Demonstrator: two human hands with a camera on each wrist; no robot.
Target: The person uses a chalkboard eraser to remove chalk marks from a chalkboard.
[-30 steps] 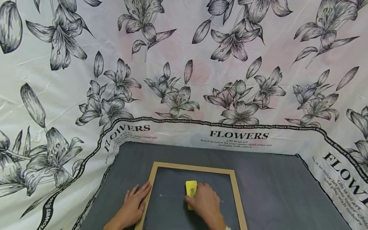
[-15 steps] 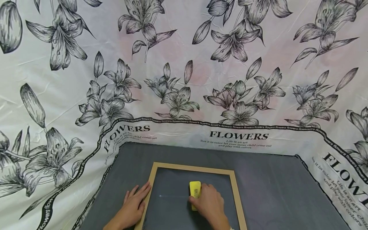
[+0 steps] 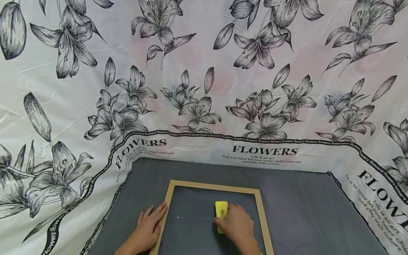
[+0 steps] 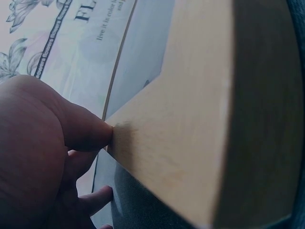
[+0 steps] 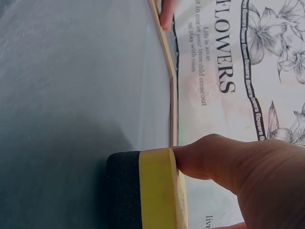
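Observation:
A small blackboard point(image 3: 191, 235) with a light wooden frame point(image 3: 215, 185) lies on the dark grey tabletop. My right hand point(image 3: 237, 225) grips a yellow eraser point(image 3: 221, 212) and holds it on the board, right of the middle. In the right wrist view the thumb lies against the eraser's yellow body point(image 5: 157, 191), and its black felt point(image 5: 123, 191) faces the board. A faint pale streak point(image 3: 194, 217) runs left from the eraser. My left hand point(image 3: 146, 228) rests against the left side of the frame with its fingers extended; in the left wrist view its thumb touches the wood point(image 4: 195, 119).
Grey tabletop point(image 3: 306, 209) extends to both sides of the board and behind it. Past its edge, a white cloth point(image 3: 197, 145) printed with lilies and the word "FLOWERS" rises at the back and sides.
My right hand has slid the eraser to the right across the board. The faint marks right of it no longer show. My left hand and the frame have stayed in place.

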